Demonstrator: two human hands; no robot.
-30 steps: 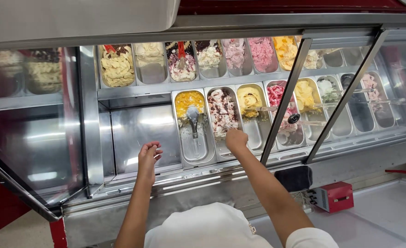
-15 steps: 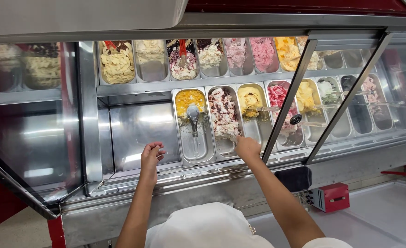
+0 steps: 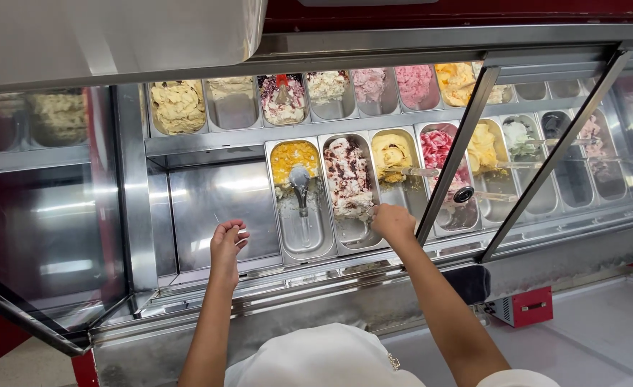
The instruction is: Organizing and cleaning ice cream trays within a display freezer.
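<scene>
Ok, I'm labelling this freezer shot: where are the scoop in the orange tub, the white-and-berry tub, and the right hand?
scoop [image 3: 299,179]: head view, its bowl.
white-and-berry tub [image 3: 346,179]: head view, ice cream surface.
right hand [image 3: 392,222]: head view, back of hand.

Scoop [image 3: 301,188] lies in a front-row tub [image 3: 298,247]; left hand [image 3: 227,242] left of it, right hand [image 3: 392,222] right, over the neighbouring tub [image 3: 351,236].

The right hand [image 3: 393,221] is reaching into the steel tub of white, dark-red-streaked ice cream [image 3: 348,188], fingers curled at its near end. The left hand [image 3: 227,244] is hovering, loosely closed, over the empty steel well [image 3: 216,208]. A metal scoop [image 3: 300,184] is lying in the neighbouring orange ice cream tub [image 3: 298,201].
</scene>
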